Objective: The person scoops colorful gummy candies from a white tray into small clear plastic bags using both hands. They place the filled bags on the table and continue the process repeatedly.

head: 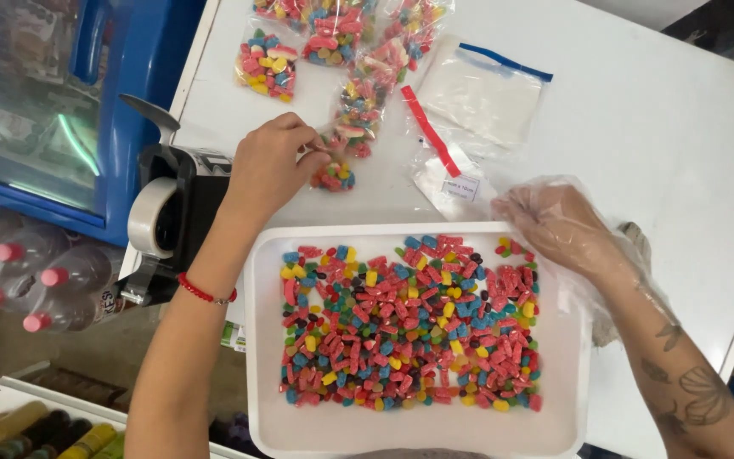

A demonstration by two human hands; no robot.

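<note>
A white tray [265, 280] near me holds a thick layer of many-coloured gummy candies [409, 323]. My left hand [267, 163] reaches past the tray's far left corner and pinches the top of a small clear bag of candy [333, 174] lying on the white table. My right hand [558, 223], inside a loose clear plastic glove, hovers over the tray's far right corner with fingers slightly curled; it holds nothing I can see.
Several filled candy bags [267, 64] lie at the table's far side. A clear zip bag [482, 93] and a red-strip bag pack [448, 174] lie beyond the tray. A tape dispenser [167, 217] stands left, bottles [36, 280] below it.
</note>
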